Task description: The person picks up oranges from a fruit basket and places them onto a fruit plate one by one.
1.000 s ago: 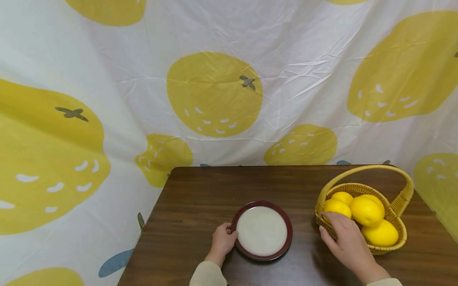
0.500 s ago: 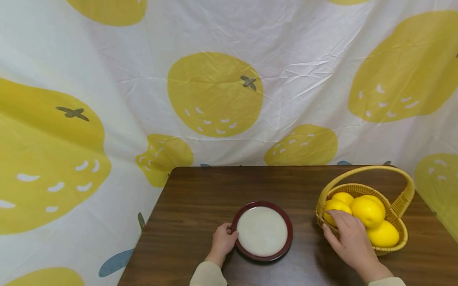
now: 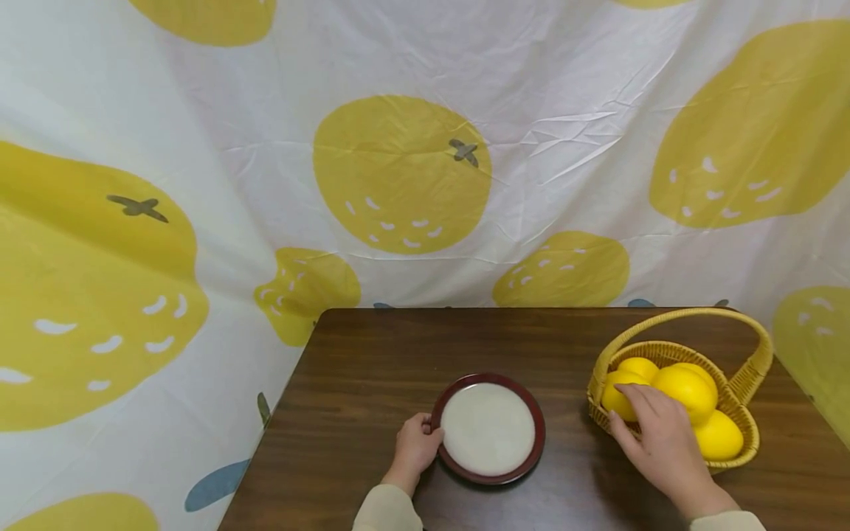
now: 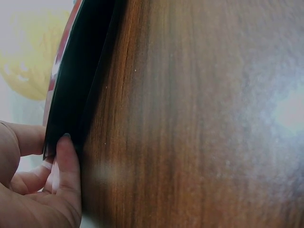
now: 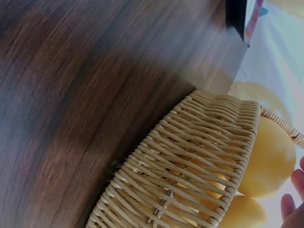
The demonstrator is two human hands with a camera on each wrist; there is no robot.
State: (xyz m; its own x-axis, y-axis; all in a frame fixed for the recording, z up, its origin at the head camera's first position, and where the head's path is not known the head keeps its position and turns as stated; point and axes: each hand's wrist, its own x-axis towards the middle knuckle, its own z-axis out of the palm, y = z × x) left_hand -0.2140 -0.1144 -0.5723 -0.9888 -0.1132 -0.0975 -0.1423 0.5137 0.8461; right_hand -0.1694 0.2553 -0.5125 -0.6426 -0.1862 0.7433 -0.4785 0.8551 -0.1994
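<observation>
My left hand (image 3: 415, 447) pinches the left rim of a round plate (image 3: 488, 429), white with a dark red border. In the left wrist view the thumb lies over the rim and fingers (image 4: 68, 164) touch its dark underside. On the right stands a wicker basket (image 3: 754, 440) with an arched handle, holding several yellow lemons. My right hand (image 3: 664, 446) hovers over its near side, fingers loosely bent, partly hiding the left lemon (image 3: 616, 402) and the large middle lemon (image 3: 690, 392). The right wrist view shows its fingertips (image 5: 298, 183) beside a lemon (image 5: 268, 159), with no clear grip.
Both things stand on a dark wood-grain table (image 3: 392, 354). A white curtain (image 3: 564, 169) printed with large yellow fruit hangs behind and at the sides. The basket's handle (image 3: 747, 380) arches above the lemons.
My right hand has shifted slightly right and toward me over the basket, covering more of the middle lemon's lower part. The left hand and plate keep their places.
</observation>
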